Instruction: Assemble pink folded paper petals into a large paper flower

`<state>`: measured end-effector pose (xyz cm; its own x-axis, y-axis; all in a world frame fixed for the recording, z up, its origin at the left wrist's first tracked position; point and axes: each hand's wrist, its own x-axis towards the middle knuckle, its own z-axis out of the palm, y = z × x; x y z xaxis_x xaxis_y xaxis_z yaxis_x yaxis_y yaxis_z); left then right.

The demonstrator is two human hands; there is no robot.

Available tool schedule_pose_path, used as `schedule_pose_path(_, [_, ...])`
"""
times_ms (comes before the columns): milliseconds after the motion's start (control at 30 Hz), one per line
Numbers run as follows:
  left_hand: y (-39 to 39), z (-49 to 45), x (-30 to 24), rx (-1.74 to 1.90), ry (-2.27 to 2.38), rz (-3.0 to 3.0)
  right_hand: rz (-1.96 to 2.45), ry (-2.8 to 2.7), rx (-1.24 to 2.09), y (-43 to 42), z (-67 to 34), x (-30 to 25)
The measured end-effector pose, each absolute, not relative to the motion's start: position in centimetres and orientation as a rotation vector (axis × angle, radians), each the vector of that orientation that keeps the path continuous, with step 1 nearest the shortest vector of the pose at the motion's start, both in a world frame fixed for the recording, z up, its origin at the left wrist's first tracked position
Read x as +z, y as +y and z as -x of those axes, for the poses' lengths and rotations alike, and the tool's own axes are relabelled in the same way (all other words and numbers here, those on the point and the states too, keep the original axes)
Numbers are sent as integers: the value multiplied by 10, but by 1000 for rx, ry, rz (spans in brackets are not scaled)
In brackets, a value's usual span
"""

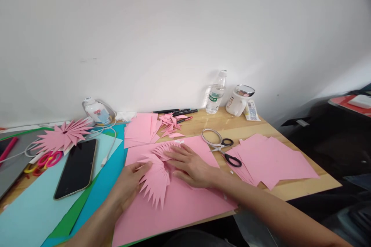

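A ring-like fan of folded pink paper points (156,180) lies on a large pink sheet (185,212) in front of me. At its left side, my left hand (131,181) pinches an edge of the fan between thumb and fingers. My right hand (193,166) rests flat across its upper right part, fingers stretched out and covering some of the folds. Farther left sits a finished-looking pink paper starburst (64,134). Small pink folded pieces (170,124) are heaped behind the sheet, beside a stack of pink paper (140,128).
Black-handled scissors (232,159) and a roll of tape (211,136) lie right of the sheet, near more pink paper (275,158). A water bottle (216,94) and white mug (236,102) stand by the wall. Leftward are a phone (77,168), a white bottle (97,112) and coloured sheets (31,216).
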<state>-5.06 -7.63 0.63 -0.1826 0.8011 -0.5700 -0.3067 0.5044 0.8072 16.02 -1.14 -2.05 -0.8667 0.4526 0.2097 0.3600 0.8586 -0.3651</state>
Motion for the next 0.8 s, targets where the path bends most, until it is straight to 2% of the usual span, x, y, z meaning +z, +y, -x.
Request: schedule_pose_path(800, [-56, 47, 3, 947, 1412, -343, 680, -2624, 382, -14, -156, -30])
